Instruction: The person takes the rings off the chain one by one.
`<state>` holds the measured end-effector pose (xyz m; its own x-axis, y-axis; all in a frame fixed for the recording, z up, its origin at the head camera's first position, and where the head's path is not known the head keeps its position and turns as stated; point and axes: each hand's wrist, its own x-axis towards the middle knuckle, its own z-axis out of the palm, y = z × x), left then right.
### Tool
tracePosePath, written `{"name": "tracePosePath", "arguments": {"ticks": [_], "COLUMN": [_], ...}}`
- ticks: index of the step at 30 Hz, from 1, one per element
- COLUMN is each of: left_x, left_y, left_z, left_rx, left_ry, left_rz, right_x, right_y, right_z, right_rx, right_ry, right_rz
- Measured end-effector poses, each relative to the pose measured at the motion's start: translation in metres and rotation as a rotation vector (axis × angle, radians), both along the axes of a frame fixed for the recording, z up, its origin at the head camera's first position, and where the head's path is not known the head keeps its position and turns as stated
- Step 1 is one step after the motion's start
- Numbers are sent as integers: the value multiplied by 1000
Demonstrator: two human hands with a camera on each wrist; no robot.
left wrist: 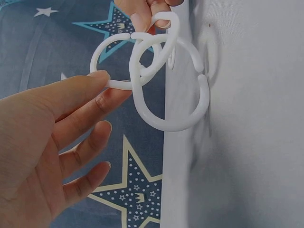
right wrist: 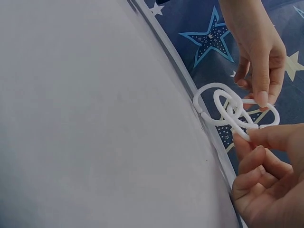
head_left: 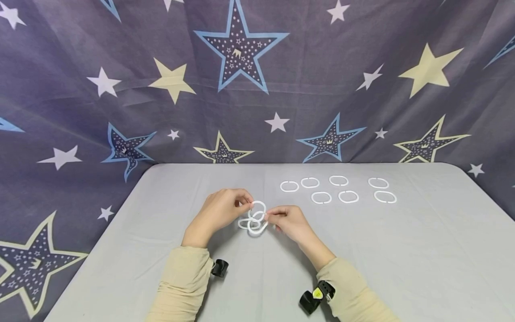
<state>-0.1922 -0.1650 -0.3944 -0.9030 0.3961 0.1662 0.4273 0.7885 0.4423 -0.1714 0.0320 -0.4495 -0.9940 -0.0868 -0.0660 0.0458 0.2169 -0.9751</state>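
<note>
Three white oval split rings are linked together in the air between the two hands. My left hand (head_left: 221, 208) pinches one ring (left wrist: 121, 85) between thumb and index fingertip, its other fingers spread loosely below. From the right, my right hand (head_left: 293, 226) pinches a second ring (left wrist: 175, 28) by its end with thumb and forefinger. A third ring (left wrist: 168, 126) hangs through the others, and a narrow gap shows in its side. In the right wrist view the links overlap closely near the fingertips.
Several more white split rings (head_left: 289, 191) lie apart in two loose rows on the grey cloth-covered table (head_left: 402, 250), toward its far right. A dark star-patterned curtain (head_left: 306, 80) hangs behind the table. A black strap camera (head_left: 310, 302) sits at the right wrist.
</note>
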Motion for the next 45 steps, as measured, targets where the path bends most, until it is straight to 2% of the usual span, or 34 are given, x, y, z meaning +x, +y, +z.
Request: {"name": "tracePosePath", "arguments": {"ticks": [15,27,45], "left_x": [1,1,-3], "left_y": [1,-1,-5], "left_z": [2,4,0], "left_rx": [4,10,13], "left_ry": [4,5,-2], "left_rz": [-4,-6,-11], "right_x": [2,1,2], "right_y": [1,2,3], "right_z": [3,1,5], "right_rx": [-54,-48,-61], "right_ry": [7,4,2], "right_rz": [-17,-20,-26]}}
